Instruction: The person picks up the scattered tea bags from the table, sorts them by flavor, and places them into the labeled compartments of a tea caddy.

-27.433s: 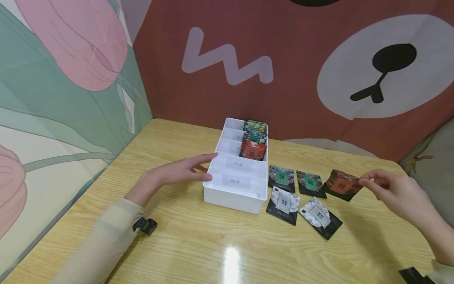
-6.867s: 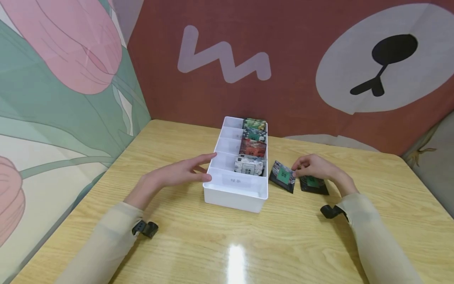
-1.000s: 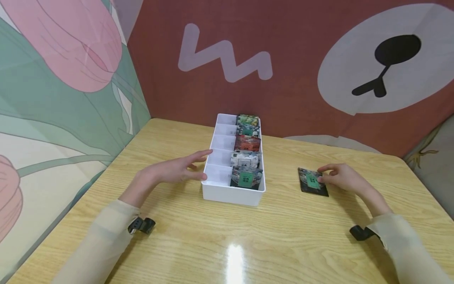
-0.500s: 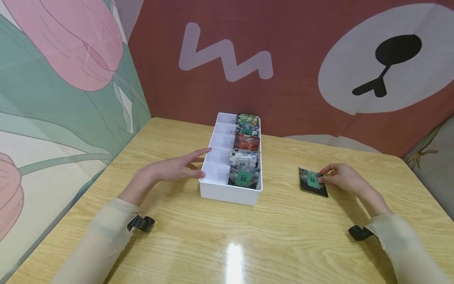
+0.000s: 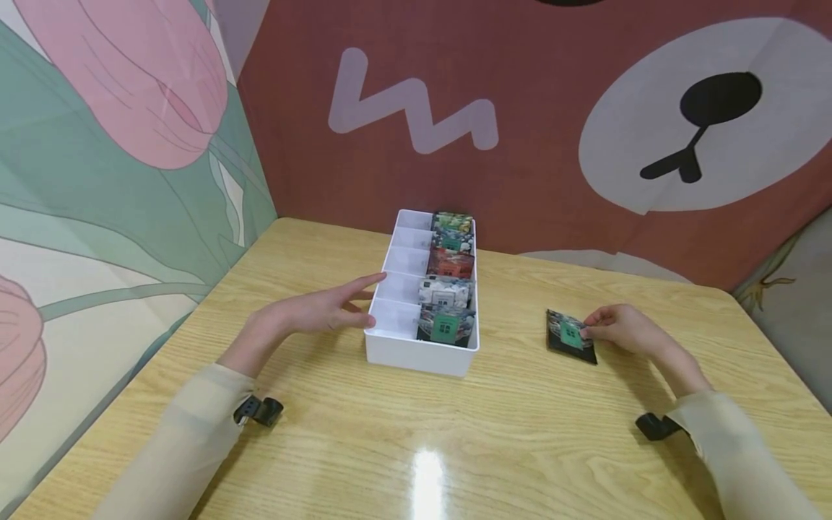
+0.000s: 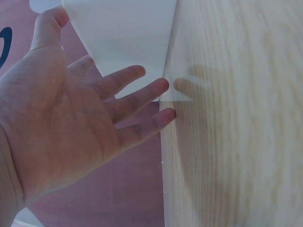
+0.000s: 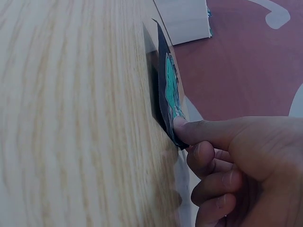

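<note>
My right hand (image 5: 627, 331) pinches the right edge of a black sachet with a green label (image 5: 570, 335). In the right wrist view, the thumb presses the printed face of the sachet (image 7: 169, 90) and its edge tilts a little off the wood. My left hand (image 5: 312, 310) has its fingers extended against the left side of a white divided box (image 5: 416, 355); the left wrist view shows the palm and spread fingers by the box wall (image 6: 125, 38). Sachets stand in the box's right half: green-labelled (image 5: 445, 328), white (image 5: 444, 293), red (image 5: 451, 263), dark green (image 5: 453, 240) and yellow-green (image 5: 453, 221).
The wooden table (image 5: 351, 440) meets a brown printed backdrop (image 5: 533, 180) behind the box. A floral cloth (image 5: 130, 238) hangs along the left side. A grey cushion-like thing (image 5: 799, 303) lies beyond the right edge.
Since the earliest frame, loose white, red and green-labelled sachets have left the table, and the box's front compartments have filled. Within the last second, the box slid slightly left; my right hand hardly moved.
</note>
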Demonstrator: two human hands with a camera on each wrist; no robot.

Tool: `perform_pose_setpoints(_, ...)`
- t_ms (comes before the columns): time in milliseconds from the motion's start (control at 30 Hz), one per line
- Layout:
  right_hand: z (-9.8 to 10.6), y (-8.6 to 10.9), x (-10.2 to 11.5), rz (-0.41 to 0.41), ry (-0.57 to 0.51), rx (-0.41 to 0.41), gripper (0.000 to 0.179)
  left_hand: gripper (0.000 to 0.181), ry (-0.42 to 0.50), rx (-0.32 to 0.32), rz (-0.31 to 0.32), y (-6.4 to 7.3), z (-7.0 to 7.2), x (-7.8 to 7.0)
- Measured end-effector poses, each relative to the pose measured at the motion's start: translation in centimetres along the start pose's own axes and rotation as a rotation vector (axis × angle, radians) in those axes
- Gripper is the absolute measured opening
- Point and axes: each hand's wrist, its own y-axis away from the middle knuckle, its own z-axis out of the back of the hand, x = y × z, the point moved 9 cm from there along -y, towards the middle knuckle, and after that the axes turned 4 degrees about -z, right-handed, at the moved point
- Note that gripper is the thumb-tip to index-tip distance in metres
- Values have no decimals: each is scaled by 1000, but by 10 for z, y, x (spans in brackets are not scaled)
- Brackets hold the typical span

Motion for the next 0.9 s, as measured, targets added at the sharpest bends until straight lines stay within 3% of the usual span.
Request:
perform_pose_setpoints(333, -1, 8, 8, 85, 79, -136, 31, 84, 1, -1, 1, 0, 0, 2)
perform_pose_setpoints(533, 1, 14, 17, 89, 123, -209, 31, 85, 7, 9, -7, -1, -1, 2)
perform_pose_setpoints(900, 14, 32, 67, 114, 104, -316, 36, 83, 23, 2, -5, -1, -1, 1)
